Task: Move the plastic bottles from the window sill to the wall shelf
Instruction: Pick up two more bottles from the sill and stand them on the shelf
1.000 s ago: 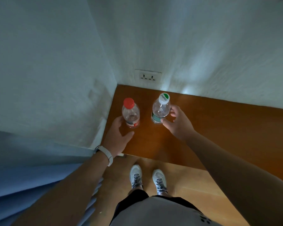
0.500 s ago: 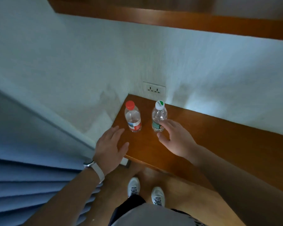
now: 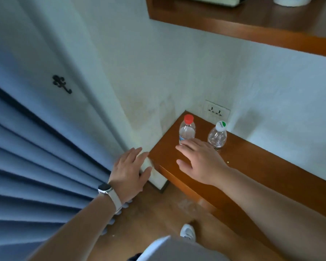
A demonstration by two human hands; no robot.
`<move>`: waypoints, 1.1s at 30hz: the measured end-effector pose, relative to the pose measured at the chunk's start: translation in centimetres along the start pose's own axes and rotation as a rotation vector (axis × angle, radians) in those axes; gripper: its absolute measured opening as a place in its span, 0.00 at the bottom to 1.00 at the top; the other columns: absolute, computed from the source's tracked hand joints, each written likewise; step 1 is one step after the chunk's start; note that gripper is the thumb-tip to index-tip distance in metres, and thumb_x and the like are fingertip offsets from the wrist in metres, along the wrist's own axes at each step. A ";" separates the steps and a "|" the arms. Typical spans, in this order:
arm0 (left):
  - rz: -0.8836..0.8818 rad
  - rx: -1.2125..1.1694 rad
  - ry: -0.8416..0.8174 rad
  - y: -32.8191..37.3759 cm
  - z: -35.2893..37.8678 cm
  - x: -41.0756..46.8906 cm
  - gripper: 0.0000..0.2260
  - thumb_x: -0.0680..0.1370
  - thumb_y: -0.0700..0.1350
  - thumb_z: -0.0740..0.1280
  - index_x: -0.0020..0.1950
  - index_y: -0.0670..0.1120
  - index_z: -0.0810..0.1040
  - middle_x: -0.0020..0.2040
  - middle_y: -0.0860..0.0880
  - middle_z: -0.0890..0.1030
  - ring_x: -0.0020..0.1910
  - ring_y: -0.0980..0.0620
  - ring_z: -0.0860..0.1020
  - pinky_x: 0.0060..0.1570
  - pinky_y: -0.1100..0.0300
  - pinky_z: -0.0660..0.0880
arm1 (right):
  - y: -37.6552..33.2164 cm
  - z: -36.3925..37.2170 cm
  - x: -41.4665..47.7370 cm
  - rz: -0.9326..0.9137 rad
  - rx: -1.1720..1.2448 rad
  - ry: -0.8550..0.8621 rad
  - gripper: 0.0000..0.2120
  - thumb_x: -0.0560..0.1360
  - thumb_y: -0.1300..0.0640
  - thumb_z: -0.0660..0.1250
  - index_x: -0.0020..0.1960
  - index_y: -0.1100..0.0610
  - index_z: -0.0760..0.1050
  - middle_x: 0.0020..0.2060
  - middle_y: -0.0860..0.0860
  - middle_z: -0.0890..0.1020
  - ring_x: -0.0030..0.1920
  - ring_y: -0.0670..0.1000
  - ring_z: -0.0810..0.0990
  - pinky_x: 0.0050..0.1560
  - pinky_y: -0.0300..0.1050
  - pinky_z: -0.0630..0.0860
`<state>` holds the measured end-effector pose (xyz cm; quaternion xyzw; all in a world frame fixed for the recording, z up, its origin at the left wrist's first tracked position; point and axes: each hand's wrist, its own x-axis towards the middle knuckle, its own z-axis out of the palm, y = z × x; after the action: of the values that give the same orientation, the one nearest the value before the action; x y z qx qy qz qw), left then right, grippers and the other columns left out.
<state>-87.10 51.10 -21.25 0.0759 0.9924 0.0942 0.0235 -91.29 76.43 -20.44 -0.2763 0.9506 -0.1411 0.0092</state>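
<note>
Two clear plastic bottles stand upright in the far left corner of a brown wooden shelf (image 3: 262, 166). One bottle has a red cap (image 3: 187, 129), the other a white and green cap (image 3: 217, 135). My right hand (image 3: 199, 161) hovers flat over the shelf just in front of both bottles, fingers spread, holding nothing. My left hand (image 3: 129, 171), with a white watch on its wrist, is open in the air left of the shelf's corner, near the white wall.
A blue pleated curtain (image 3: 36, 166) fills the left side, with a dark wall hook (image 3: 61, 84) above it. A socket plate (image 3: 216, 111) sits on the wall behind the bottles. A higher wooden shelf (image 3: 233, 27) runs across the top right. Wooden floor and my white shoe (image 3: 188, 232) lie below.
Both hands have let go of the bottles and drawn back. The view has swung left and up, so the curtain and the upper shelf have come into sight.
</note>
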 end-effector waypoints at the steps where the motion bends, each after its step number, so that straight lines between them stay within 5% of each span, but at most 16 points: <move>1: -0.005 0.005 0.008 -0.4 -0.2 -0.6 0.23 0.80 0.59 0.56 0.73 0.53 0.68 0.75 0.50 0.68 0.74 0.46 0.64 0.72 0.44 0.62 | -0.8 -0.1 0.4 -0.025 -0.007 0.003 0.26 0.80 0.41 0.53 0.72 0.53 0.68 0.71 0.50 0.70 0.72 0.52 0.65 0.69 0.55 0.66; 8: -0.100 0.014 0.141 -5.2 -2.4 -7.0 0.22 0.77 0.54 0.65 0.70 0.50 0.72 0.68 0.47 0.76 0.69 0.42 0.72 0.67 0.42 0.68 | -8.1 0.7 2.6 -0.209 -0.052 -0.007 0.24 0.79 0.42 0.57 0.68 0.54 0.73 0.66 0.51 0.75 0.66 0.54 0.71 0.63 0.54 0.71; 15: -0.317 0.041 0.211 -12.7 -3.7 -18.9 0.23 0.77 0.59 0.58 0.68 0.50 0.73 0.67 0.48 0.76 0.68 0.43 0.71 0.66 0.45 0.67 | -21.4 2.8 3.7 -0.464 0.005 -0.006 0.25 0.79 0.43 0.57 0.67 0.58 0.74 0.65 0.55 0.76 0.65 0.57 0.72 0.62 0.56 0.71; 33: -0.778 0.149 0.376 -23.3 -6.9 -49.9 0.22 0.77 0.58 0.59 0.68 0.51 0.75 0.69 0.47 0.75 0.69 0.42 0.70 0.68 0.44 0.65 | -51.6 9.4 -0.6 -0.952 0.009 0.048 0.25 0.74 0.43 0.59 0.61 0.58 0.78 0.59 0.55 0.80 0.60 0.59 0.77 0.57 0.55 0.74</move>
<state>-41.60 19.52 -17.33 -0.3205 0.9382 0.0188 -0.1292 -62.89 32.63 -15.35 -0.6778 0.7177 -0.1399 -0.0773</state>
